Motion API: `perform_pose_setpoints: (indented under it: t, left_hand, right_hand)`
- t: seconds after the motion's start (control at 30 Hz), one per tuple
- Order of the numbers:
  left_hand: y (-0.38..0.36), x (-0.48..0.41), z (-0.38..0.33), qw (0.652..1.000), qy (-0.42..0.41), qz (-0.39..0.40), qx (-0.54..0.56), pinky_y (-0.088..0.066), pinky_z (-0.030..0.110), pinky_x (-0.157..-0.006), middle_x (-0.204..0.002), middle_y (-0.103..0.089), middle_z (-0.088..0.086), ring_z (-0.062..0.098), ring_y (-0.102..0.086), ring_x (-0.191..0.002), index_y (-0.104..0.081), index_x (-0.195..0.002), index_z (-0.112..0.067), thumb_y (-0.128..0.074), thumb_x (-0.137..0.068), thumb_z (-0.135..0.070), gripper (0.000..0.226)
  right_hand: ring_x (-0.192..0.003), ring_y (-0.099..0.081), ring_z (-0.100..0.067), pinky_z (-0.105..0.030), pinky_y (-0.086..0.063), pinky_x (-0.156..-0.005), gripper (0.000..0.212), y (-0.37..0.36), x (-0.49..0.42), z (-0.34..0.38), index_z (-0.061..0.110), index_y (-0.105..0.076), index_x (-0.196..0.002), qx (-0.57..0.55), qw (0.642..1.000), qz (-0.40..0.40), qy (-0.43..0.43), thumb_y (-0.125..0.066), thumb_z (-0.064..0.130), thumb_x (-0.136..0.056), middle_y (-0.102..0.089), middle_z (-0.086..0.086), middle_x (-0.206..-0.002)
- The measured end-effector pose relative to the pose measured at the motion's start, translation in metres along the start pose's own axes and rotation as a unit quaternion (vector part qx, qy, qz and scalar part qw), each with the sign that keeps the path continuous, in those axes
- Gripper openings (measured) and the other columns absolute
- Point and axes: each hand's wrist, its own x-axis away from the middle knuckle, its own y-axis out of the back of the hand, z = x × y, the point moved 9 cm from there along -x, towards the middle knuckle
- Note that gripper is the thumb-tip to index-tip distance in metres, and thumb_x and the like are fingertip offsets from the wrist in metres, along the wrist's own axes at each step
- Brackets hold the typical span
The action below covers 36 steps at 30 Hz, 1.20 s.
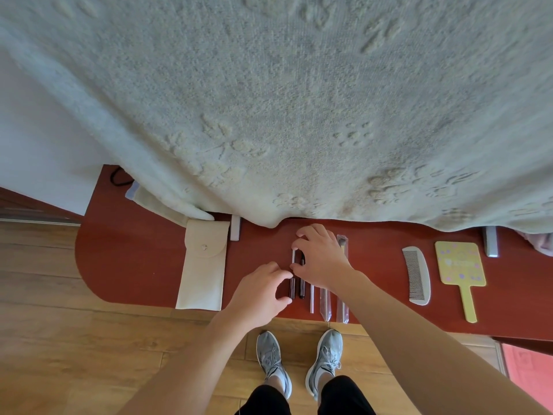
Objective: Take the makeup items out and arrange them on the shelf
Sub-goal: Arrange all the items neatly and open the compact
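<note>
On the shelf (134, 265), just right of the pouch (203, 271), lay a pencil (292, 287), then a second pencil (301, 290), a stick (311, 298) and wrapped brushes (325, 305). Farther right of the pouch lay a comb (417, 275) and a mirror (459, 268). The right hand (320, 259) pinched the pencil's far part between thumb and forefinger. The left hand (263, 292) was curled, fingertips at its near end (gripping or only touching, I could not tell).

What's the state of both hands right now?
Left hand: pinching the lower end of a makeup pen.
Right hand: pinching its upper end.
</note>
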Motion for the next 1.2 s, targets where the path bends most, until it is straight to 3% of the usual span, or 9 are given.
perform_pose_setpoints:
  t: [1.2]
  left_hand:
    - [0.0038,0.0018,0.0025,1.0,0.019,0.01,0.011,-0.046,0.02,-0.092,-0.126,-0.053,-0.011,0.007,-0.054,-0.113,-0.05,-0.14,-0.028,-0.069,-0.09,-0.038,0.054]
  right_hand:
    - [-0.131,-0.033,-0.018,-0.036,-0.024,-0.111,0.053,0.0026,0.0001,0.0025,0.021,-0.062,-0.126,0.012,1.0,0.016,-0.011,-0.065,0.047,-0.079,-0.047,0.004,-0.136]
